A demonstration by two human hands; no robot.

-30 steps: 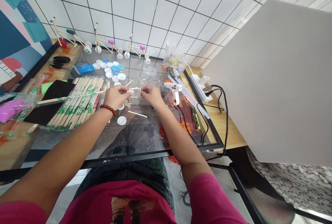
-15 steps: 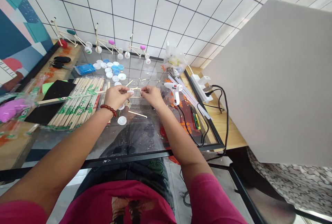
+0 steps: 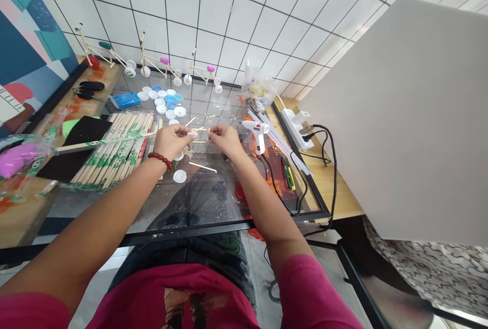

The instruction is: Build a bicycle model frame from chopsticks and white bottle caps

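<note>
My left hand (image 3: pixel 172 140) pinches a white bottle cap (image 3: pixel 193 136) just above the glass tabletop. Two thin wooden sticks (image 3: pixel 201 142) run rightward from the cap toward my other hand. My right hand (image 3: pixel 224 138) is closed, thumb against fingers, on a short piece of wooden stick (image 3: pixel 209 135) at the sticks' free ends; whether it touches them I cannot tell. Nearer to me lie a loose wooden stick (image 3: pixel 203 167) and a white bottle cap (image 3: pixel 179 176). Other white and blue caps (image 3: pixel 171 106) are grouped behind my left hand.
A white glue gun (image 3: pixel 256 130) with its cord lies right of my hands, beside clear glue sticks (image 3: pixel 284 143) and a utility knife (image 3: pixel 288 174). Packed chopsticks (image 3: pixel 118 151) lie left. Small stick-and-cap tricycles (image 3: pixel 156 62) stand along the wall. A power strip (image 3: pixel 297 128) is at right.
My right hand has shifted slightly right with the short stick piece, which no longer closes the ends of the two sticks as before. My left hand stays about where it was.
</note>
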